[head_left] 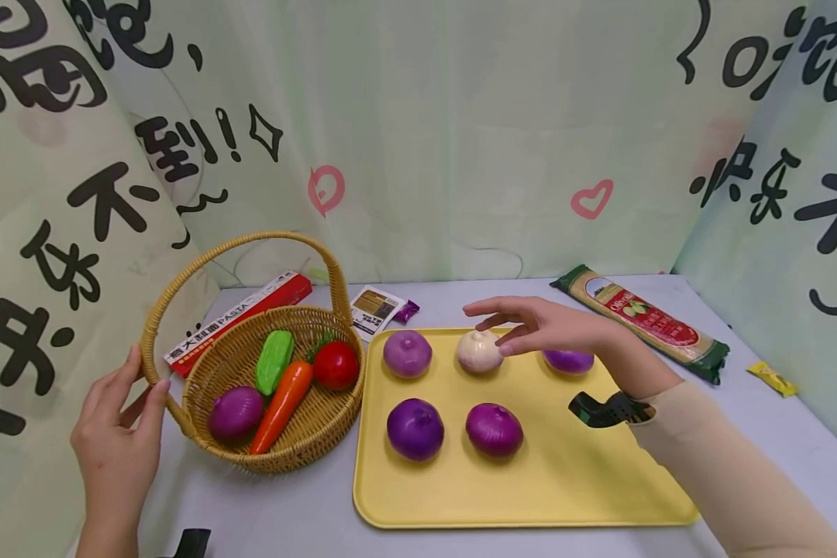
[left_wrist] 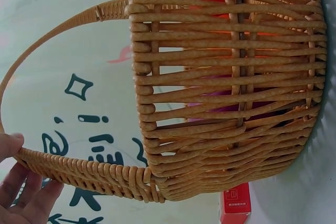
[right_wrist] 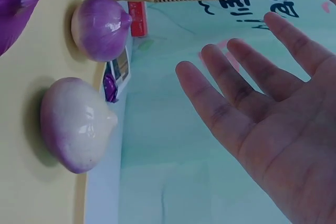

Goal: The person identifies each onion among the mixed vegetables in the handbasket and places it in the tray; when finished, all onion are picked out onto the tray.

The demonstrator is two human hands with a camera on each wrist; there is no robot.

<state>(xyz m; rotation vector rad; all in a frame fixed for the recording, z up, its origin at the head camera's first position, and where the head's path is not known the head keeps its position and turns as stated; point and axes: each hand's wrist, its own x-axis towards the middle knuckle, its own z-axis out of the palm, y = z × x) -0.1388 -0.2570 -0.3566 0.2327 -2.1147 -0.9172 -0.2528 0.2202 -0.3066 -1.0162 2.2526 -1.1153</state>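
— From up top, what do you see?

— The right hand (head_left: pixel 539 325) hovers over the pale onion (head_left: pixel 479 351) in the back row of the yellow tray (head_left: pixel 530 496), fingers spread and loose, nothing gripped. The left hand (head_left: pixel 115 434) rests against the handle of the wicker basket (head_left: pixel 279 457), thumb on one side, fingers straight on the other.

— And the left wrist camera?

— Just fingertips (left_wrist: pixel 21 192) touching the handle (left_wrist: pixel 79 171), not curled round it. I'd judge the basket could slide or tip if it gets nudged, since that hold is light.

— The right wrist view?

— An open palm, fingers (right_wrist: pixel 231 93) apart, with the pale onion (right_wrist: pixel 76 124) just beside it and a purple onion (right_wrist: pixel 100 27) further along. The pale one is round and glossy; a loose pinch might let it roll off toward its neighbours, I'd guess.

— Which way does it point?

— Its little tip points up in the overhead view, so its axis stands roughly upright; it's squat, hardly any long axis.
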